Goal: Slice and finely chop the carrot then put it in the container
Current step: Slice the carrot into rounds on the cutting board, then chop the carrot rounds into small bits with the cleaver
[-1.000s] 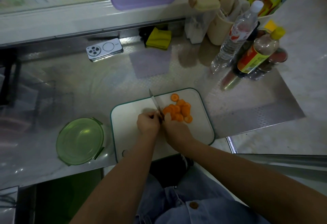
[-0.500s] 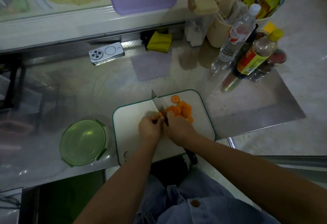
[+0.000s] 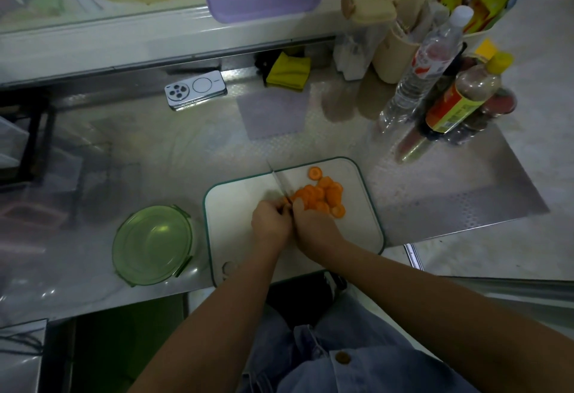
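- Container [image 3: 152, 245], green with its lid on, sits on the steel counter [image 3: 435, 200] just left of the cutting board [image 3: 230, 225], well apart from the carrot.
- Left hand [image 3: 271, 225] has its fingers curled down over a short carrot stub [image 3: 285, 200], pinning it to the board.
- Knife [image 3: 281, 186] points away from the body between both hands, blade just right of the stub; the stub's long axis cannot be told.
- Right hand [image 3: 313, 226] wraps the hidden handle.
- Carrot slices [image 3: 323, 195] lie heaped right of the blade, nearer the right hand; the next cut probably lands leftward, into the stub.
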A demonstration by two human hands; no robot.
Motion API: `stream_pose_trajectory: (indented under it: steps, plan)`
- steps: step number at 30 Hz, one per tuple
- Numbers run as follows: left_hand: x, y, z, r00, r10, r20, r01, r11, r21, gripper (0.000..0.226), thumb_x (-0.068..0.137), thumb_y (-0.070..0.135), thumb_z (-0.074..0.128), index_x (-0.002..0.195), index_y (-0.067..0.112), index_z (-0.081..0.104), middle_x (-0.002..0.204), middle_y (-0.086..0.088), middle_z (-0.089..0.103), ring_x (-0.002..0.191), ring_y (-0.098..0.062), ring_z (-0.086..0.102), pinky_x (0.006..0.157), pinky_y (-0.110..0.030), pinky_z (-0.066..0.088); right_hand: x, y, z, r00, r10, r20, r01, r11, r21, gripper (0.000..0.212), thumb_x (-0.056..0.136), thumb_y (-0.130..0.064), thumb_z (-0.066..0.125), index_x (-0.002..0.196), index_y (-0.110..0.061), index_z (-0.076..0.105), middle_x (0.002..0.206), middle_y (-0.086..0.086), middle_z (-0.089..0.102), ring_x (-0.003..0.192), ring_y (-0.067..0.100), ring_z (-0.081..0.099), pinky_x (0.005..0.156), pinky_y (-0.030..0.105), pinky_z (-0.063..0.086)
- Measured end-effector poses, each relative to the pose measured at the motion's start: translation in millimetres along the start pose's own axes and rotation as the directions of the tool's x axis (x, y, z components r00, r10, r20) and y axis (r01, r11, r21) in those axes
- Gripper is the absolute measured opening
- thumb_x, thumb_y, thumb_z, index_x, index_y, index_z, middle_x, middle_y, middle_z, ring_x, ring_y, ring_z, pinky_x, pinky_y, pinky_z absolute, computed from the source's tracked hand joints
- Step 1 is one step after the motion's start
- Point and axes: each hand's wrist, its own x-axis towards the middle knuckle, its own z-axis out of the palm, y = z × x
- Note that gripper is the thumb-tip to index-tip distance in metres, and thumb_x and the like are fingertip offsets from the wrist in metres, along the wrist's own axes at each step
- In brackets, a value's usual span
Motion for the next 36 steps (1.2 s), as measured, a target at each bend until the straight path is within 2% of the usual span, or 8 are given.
stream_pose_trajectory:
  steps: [5,9,15,19,22,27,30,36]
  plan:
    - [2.3,0.5,-3.4,0.999,0.025,0.026,-0.027,0.998,0.058,0.029,0.092,0.03,0.057,0.091,0.007,0.075,0.091,-0.017,0.07,0.088,-0.033,0.064,0.07,-0.03,0.045,-0.4,4.8,4.3,0.999,0.035,0.0,-0.035,0.999,-0.029,0.029,0.097,-0.014,0.04,0.124,-0.006,0.039,0.096,0.015,0.065,0.079,0.034,0.063,0.056,0.034,0.037]
    - [2.8,-0.6,-5.4,0.999,0.053,0.001,-0.052,0.992,0.118,0.031,0.089,0.036,0.059,0.091,0.01,0.076,0.089,-0.016,0.071,0.087,-0.031,0.065,0.07,-0.032,0.047,6.4,9.1,-4.0,0.99,0.141,0.008,-0.141,0.98,0.144,0.041,0.096,-0.016,0.043,0.134,-0.005,0.035,0.106,0.018,0.06,0.089,0.035,0.06,0.062,0.036,0.041]
    - [0.9,1.2,-5.9,0.997,0.077,-0.017,-0.075,0.993,0.088,0.031,0.084,0.04,0.068,0.102,0.015,0.07,0.099,-0.006,0.071,0.094,-0.026,0.064,0.079,-0.03,0.047,3.8,23.0,-36.8,0.988,0.116,-0.104,-0.076,0.94,0.333,0.038,0.09,-0.003,0.047,0.127,-0.002,0.039,0.068,0.001,0.047,0.055,0.014,0.044,0.05,0.029,0.035]
    - [1.7,5.9,4.3,0.976,0.217,-0.014,-0.215,0.973,0.081,0.068,0.074,0.033,0.078,0.131,0.012,0.047,0.13,-0.014,0.043,0.115,-0.032,0.048,0.093,-0.036,0.041,-3.6,44.3,-50.8,0.969,0.2,-0.146,-0.124,0.902,0.413,0.007,0.092,-0.005,0.048,0.097,-0.005,0.043,0.068,0.008,0.049,0.057,0.022,0.048,0.052,0.034,0.036]
    - [3.4,13.2,21.6,0.934,0.355,0.034,-0.354,0.912,0.208,0.087,0.071,0.042,0.078,0.144,0.023,0.034,0.146,-0.011,0.028,0.13,-0.032,0.032,0.101,-0.042,0.038,-14.5,62.2,-55.9,0.937,0.306,-0.17,-0.201,0.868,0.454,0.009,0.094,-0.007,0.048,0.102,-0.007,0.045,0.071,0.0,0.05,0.061,0.014,0.05,0.056,0.026,0.039]
    - [5.5,15.8,40.2,0.888,0.435,0.146,-0.448,0.752,0.483,0.07,0.084,0.046,0.061,0.145,0.029,0.031,0.153,-0.007,0.023,0.136,-0.03,0.026,0.103,-0.043,0.034,-33.6,93.1,-57.9,0.914,0.336,-0.227,-0.295,0.935,0.199,0.009,0.094,-0.012,0.047,0.102,-0.013,0.043,0.064,-0.005,0.041,0.054,0.008,0.041,0.055,0.026,0.033]
    - [9.4,9.9,39.9,0.874,0.472,0.117,-0.469,0.756,0.455,0.056,0.083,0.041,0.063,0.134,0.024,0.046,0.144,-0.008,0.038,0.13,-0.03,0.035,0.098,-0.041,0.036,-33.3,95.0,-52.2,0.915,0.342,-0.213,-0.34,0.939,0.044,0.031,0.094,-0.017,0.046,0.124,-0.01,0.044,0.076,0.001,0.049,0.065,0.018,0.048,0.06,0.026,0.035]
    - [4.7,-3.4,23.8,0.855,0.513,0.08,-0.496,0.761,0.417,0.056,0.083,0.025,0.063,0.136,0.019,0.046,0.138,-0.014,0.044,0.124,-0.035,0.04,0.096,-0.042,0.039,-26.6,51.9,-30.5,0.961,0.265,-0.083,-0.269,0.962,-0.041,0.038,0.095,-0.02,0.043,0.132,-0.014,0.035,0.093,0.011,0.063,0.083,0.03,0.063,0.064,0.033,0.043]
